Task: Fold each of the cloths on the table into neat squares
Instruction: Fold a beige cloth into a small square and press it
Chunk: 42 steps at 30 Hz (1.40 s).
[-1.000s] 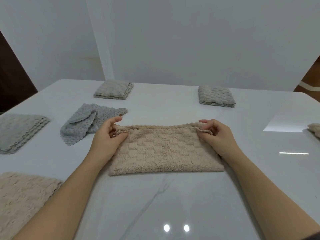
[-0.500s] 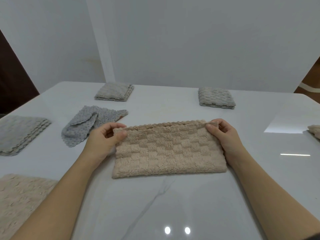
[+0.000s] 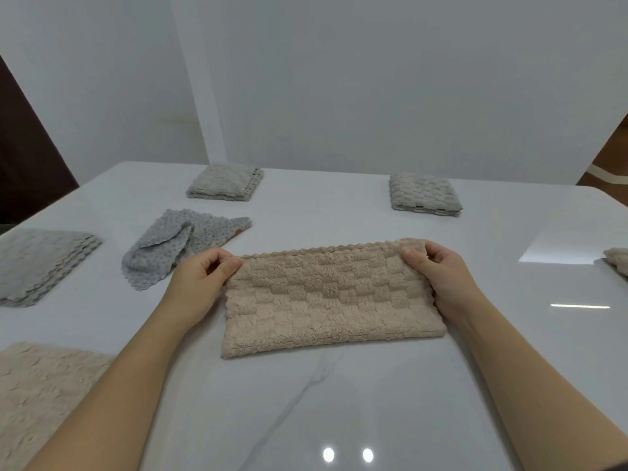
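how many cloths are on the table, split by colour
beige: 3 - half-folded beige fleecy cloth, flat beige cloth near left, beige cloth at right edge
grey: 2 - folded grey cloth at left, crumpled grey dotted cloth
pale grey-beige, tint unclear: 2 - far-left folded square, far-right folded square
total: 7

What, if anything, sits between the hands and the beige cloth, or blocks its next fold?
Nothing visible does. The left hand and right hand pinch the far corners of the beige cloth. The crumpled grey cloth lies to the left beyond the left hand, not on the beige one.
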Available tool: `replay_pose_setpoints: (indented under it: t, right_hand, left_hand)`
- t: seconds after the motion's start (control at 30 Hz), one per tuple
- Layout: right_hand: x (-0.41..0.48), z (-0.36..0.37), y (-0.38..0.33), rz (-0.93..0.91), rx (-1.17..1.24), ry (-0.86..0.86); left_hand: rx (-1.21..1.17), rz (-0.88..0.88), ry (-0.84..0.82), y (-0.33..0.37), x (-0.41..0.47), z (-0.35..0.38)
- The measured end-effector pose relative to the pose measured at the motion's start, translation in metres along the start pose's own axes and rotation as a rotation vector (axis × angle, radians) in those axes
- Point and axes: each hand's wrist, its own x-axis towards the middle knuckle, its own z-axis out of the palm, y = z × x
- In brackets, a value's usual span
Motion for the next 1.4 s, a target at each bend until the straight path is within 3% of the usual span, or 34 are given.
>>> replay_pose_setpoints:
  t: [0.17,0.33,0.43,0.6,0.77,0.9,1.13,1.4]
  right_hand:
    - [0.005,-0.003,0.005,-0.009,-0.015,0.002]
    - [0.002,-0.003,0.003,-0.068,-0.050,0.001]
    - [0.003,-0.001,0.004,-0.105,-0.077,0.043]
    - [0.003,0.000,0.007,-0.157,-0.204,0.105]
    - [-0.003,0.001,0.006,-0.168,-0.280,0.094]
    - [-0.003,0.003,0.007,-0.172,-0.340,0.095]
    - [-0.002,0.002,0.007,-0.171,-0.364,0.104]
    - [0.002,-0.001,0.009,-0.179,-0.301,0.114]
  left_hand:
    - [0.074,0.024,-0.051,-0.002,-0.001,-0.001]
    - [-0.077,-0.036,-0.186,0.005,-0.005,0.001]
    - [0.007,-0.007,-0.126,-0.001,-0.003,0.004]
    - [-0.071,-0.008,-0.007,0.006,-0.004,0.002]
    - [-0.150,-0.058,-0.090,0.012,-0.010,0.004]
    - [0.051,-0.016,-0.170,0.012,-0.011,0.007]
    - [0.208,-0.025,-0.049,0.012,-0.010,0.014]
    - [-0.023,-0.088,0.077,0.006,-0.002,0.004]
